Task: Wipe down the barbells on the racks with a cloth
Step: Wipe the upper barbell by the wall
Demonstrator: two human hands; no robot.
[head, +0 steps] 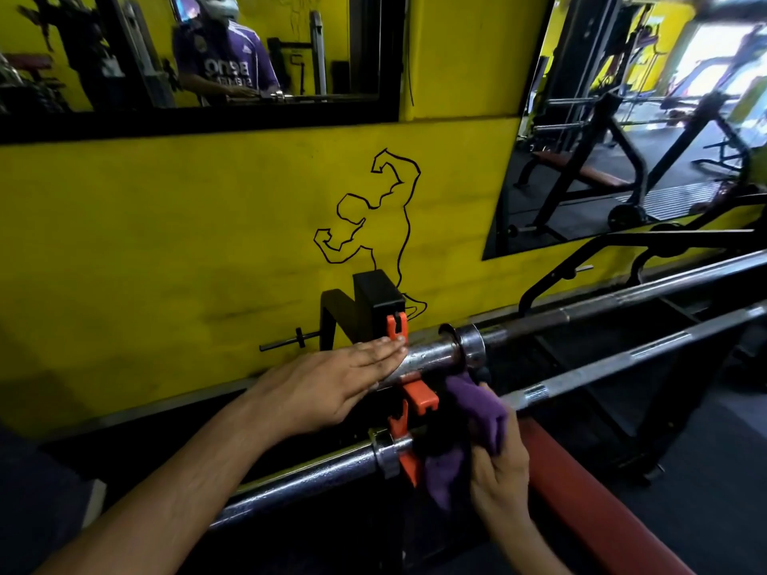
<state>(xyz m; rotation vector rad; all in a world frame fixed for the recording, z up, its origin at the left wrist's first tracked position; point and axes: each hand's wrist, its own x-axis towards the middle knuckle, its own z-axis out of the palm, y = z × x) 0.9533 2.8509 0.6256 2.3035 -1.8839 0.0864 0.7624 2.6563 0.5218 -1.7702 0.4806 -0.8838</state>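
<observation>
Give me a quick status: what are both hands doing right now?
Left hand flat on upper barbell sleeve. Right hand grips purple cloth just below that bar. Orange rack hooks close by the cloth.

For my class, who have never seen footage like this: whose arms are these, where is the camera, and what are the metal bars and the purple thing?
There is one picture, taken by a camera worn on a person's head, looking down at their own arms. No machine is involved. The left hand lies flat, fingers straight, on the thick chrome end of the upper barbell. The right hand grips a purple cloth just below that end. The barbells rest in a black rack with orange hooks; a lower barbell lies nearer. Behind is a yellow wall with mirrors.
</observation>
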